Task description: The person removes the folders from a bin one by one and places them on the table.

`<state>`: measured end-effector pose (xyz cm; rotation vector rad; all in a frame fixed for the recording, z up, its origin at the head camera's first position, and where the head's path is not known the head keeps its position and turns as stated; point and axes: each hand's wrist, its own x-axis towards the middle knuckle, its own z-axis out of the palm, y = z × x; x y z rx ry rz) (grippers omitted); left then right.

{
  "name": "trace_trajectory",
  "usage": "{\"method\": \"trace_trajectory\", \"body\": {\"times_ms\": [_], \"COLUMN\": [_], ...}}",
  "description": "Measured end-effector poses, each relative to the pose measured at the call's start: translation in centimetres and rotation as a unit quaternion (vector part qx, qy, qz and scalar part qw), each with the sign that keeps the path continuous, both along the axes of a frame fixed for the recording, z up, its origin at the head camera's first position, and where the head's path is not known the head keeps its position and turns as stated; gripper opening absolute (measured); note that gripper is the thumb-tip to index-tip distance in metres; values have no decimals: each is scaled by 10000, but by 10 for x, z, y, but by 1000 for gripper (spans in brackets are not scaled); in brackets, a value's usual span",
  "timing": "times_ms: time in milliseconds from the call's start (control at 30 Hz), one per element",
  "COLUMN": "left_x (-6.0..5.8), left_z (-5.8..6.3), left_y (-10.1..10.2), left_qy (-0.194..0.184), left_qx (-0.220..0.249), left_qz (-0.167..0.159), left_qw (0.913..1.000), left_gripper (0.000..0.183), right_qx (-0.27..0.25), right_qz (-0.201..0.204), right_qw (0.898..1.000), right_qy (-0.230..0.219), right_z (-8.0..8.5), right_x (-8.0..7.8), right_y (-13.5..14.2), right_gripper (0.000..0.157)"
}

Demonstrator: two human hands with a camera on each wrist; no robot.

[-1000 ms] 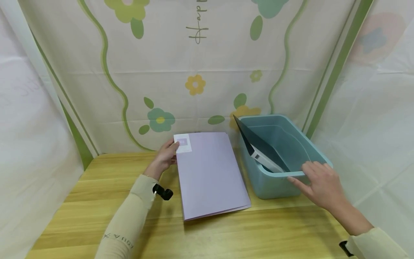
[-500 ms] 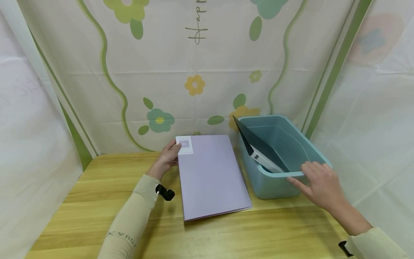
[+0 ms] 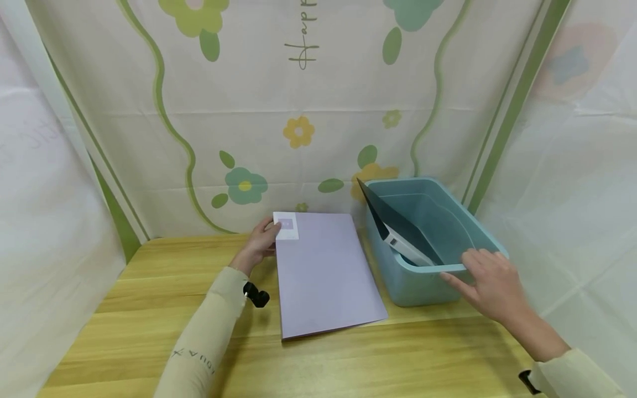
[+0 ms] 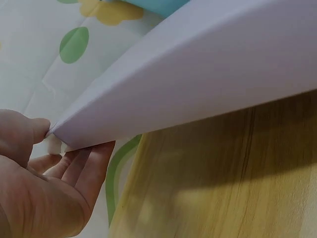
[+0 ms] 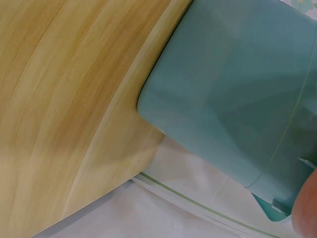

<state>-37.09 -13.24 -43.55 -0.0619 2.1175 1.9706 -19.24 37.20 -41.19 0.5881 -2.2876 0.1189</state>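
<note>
A lavender file folder with a white label at its far left corner lies at a slant over the table's middle. My left hand pinches that corner, thumb on top and fingers beneath. The left wrist view shows the folder tilted, its far end raised off the wood. On the right, my right hand grips the near rim of a blue plastic bin, fingers over the edge and thumb along the outside. Inside the bin leans a dark binder with a white spine, its cover sticking up past the left rim.
The wooden table ends at a flowered cloth hanging behind. White cloth walls stand close on both sides. The bin sits close to the folder's right edge.
The folder's far edge has come down and slightly nearer, with my left hand shifting a little right alongside it. My right hand keeps its place on the bin rim.
</note>
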Motion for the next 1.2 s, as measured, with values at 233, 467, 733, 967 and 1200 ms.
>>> {"method": "trace_trajectory", "body": {"times_ms": [233, 467, 733, 967, 1200], "left_x": [0, -1, -1, -2, -2], "left_z": [-2, -7, -14, -21, -28], "left_y": [2, 0, -3, 4, 11], "left_qy": [-5, -14, 97, 525, 688], "left_qx": [-14, -33, -48, -421, -1146], "left_qz": [71, -56, -258, -401, -297], "left_qw": [10000, 10000, 9996, 9969, 9906], "left_gripper": [55, 58, 64, 57, 54], "right_qx": [-38, -50, -11, 24, -23], "right_qz": [64, 36, 13, -17, -16], "right_qw": [9999, 9998, 9999, 10000, 10000], "right_qy": [143, 190, 140, 76, 77], "right_z": [0, 0, 0, -2, -3], "right_x": [-2, -3, -4, -3, -2], "right_y": [-2, -1, 1, 2, 1], "right_gripper": [67, 67, 68, 67, 67]}}
